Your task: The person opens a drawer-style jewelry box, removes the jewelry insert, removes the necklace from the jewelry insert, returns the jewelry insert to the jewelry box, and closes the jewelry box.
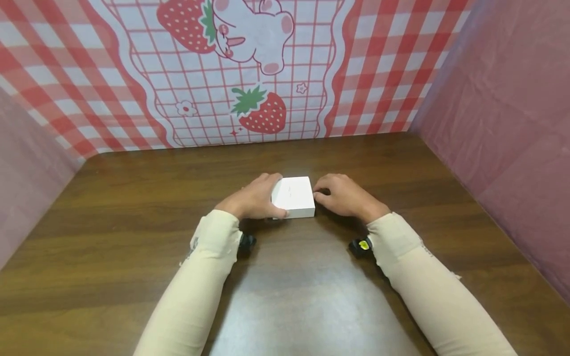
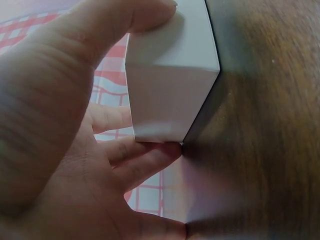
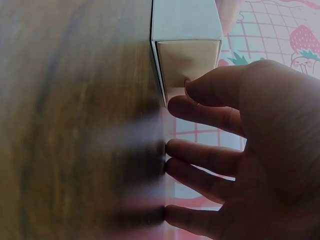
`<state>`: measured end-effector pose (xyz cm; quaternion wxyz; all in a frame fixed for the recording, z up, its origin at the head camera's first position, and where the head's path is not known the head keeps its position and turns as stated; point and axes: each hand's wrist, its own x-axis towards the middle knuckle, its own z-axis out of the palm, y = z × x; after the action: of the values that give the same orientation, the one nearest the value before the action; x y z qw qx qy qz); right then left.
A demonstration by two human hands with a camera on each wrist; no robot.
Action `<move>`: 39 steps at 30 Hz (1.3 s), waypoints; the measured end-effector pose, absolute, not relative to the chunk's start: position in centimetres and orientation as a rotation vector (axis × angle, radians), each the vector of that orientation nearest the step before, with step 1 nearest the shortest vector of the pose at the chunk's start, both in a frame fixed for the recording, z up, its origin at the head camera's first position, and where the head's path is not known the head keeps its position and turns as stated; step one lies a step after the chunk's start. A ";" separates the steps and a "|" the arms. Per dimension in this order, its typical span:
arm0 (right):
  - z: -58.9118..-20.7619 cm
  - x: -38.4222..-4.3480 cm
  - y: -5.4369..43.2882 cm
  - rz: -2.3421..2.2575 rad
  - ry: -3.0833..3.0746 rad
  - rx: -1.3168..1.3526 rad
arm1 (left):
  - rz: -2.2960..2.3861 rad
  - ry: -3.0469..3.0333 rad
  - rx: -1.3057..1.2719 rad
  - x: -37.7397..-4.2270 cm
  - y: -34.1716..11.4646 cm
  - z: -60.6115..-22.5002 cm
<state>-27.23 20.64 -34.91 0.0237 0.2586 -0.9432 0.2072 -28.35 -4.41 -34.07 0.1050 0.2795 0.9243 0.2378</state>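
A small white flat box (image 1: 294, 194) lies on the wooden table. From its left, my left hand (image 1: 257, 198) grips it, thumb on the near side and fingers at the far side; the left wrist view shows that thumb against the box (image 2: 172, 50). At the right end is my right hand (image 1: 345, 195). In the right wrist view, an inner tray end (image 3: 185, 55) shows inside the box's outer sleeve (image 3: 187, 20). The right thumb and index finger pinch at that end; what lies between their tips is mostly hidden. The other right fingertips rest on the table.
The brown wooden table (image 1: 294, 282) reaches back to a red-and-white checked cloth (image 1: 383, 69) with strawberry prints. Pink cloth walls (image 1: 512, 123) stand at both sides. Small black devices (image 1: 359, 246) are worn at both wrists.
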 end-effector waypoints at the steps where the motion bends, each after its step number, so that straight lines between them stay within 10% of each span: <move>1: -34.9 -27.2 20.6 0.641 -2.918 0.799 | 0.699 2.727 0.822 -28.3 -4.4 -34.1; 39: -35.1 -27.2 20.7 0.618 -2.939 0.787 | 0.646 2.718 0.829 -28.2 -4.4 -34.2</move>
<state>-27.17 20.70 -35.11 0.0185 0.2534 -0.9465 0.1990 -28.16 -4.42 -34.21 0.1135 0.2828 0.9266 0.2203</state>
